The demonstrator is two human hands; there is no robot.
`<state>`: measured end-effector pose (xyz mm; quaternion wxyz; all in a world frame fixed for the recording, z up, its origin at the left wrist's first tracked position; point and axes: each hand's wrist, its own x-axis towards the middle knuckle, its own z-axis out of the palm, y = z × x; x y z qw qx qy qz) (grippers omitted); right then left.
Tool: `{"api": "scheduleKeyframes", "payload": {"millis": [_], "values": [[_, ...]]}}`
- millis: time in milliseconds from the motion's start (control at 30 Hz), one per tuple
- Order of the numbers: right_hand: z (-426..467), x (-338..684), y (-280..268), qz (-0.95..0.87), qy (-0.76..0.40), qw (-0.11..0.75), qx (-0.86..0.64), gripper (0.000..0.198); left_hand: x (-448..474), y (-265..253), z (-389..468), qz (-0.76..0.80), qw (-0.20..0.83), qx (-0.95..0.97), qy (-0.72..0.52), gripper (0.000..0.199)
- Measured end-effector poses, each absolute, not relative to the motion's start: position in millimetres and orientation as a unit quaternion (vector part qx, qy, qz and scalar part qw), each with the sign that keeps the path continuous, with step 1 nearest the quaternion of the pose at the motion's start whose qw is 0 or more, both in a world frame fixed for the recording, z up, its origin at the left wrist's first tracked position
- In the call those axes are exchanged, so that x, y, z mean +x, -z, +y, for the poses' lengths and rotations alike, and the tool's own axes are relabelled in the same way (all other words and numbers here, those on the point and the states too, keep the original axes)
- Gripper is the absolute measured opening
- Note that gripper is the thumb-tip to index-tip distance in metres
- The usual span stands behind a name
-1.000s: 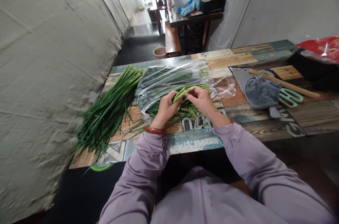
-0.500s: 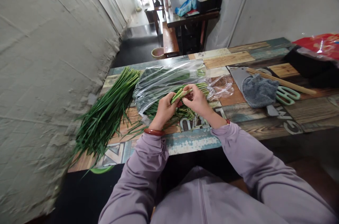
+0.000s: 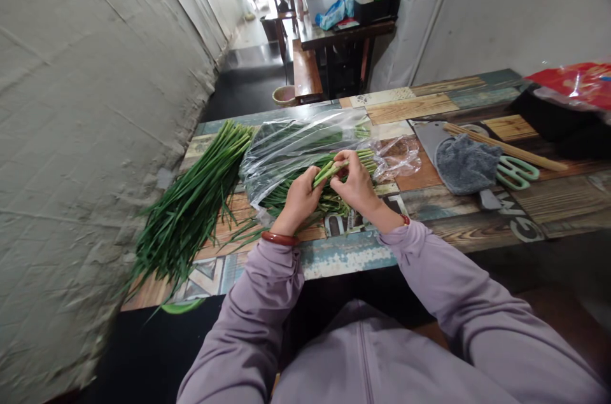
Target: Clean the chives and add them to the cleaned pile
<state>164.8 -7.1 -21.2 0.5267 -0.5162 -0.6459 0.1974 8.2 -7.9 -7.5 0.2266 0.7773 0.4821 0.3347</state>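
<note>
My left hand [image 3: 302, 195] is closed around a few garlic chives [image 3: 324, 174], with their pale stem ends pointing right. My right hand [image 3: 356, 182] pinches those stem ends between thumb and fingers. Beneath and behind both hands, more chives lie in and on a clear plastic bag [image 3: 286, 143]. A large loose pile of chives [image 3: 191, 207] rests at the table's left end, stems toward the back and leaves hanging toward the front edge. Loose leaves and trimmings lie just below my hands, partly hidden by them.
On the right of the patterned table [image 3: 348, 257] are a grey cloth [image 3: 468, 163], green-handled scissors [image 3: 518, 173] and wooden sticks [image 3: 506, 147]. A red package [image 3: 577, 83] sits at the far right. A rough wall [image 3: 81, 137] borders the left side.
Both hands have shifted very slightly to the right with the chives between them. The pile and the bag look unmoved.
</note>
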Motion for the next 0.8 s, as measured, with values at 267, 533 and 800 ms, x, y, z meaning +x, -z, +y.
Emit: {"api": "scheduleKeyframes", "payload": {"millis": [267,533,800], "values": [[5.0,185.1,19.4,-0.587,-0.205,0.593,-0.512,0.032,6.6,6.2,-7.5,0.481,0.222,0.78,-0.332,0.019],[3.4,210.8,4.5,-0.603,-0.196,0.622,-0.46,0.009,4.1,5.5,-6.9,0.499,0.21,0.766,-0.346,0.021],[-6.9,201.6,0.5,-0.81,-0.022,0.428,-0.401,0.014,3.6,5.4,-7.5,0.479,0.235,0.768,-0.354,0.022]]}}
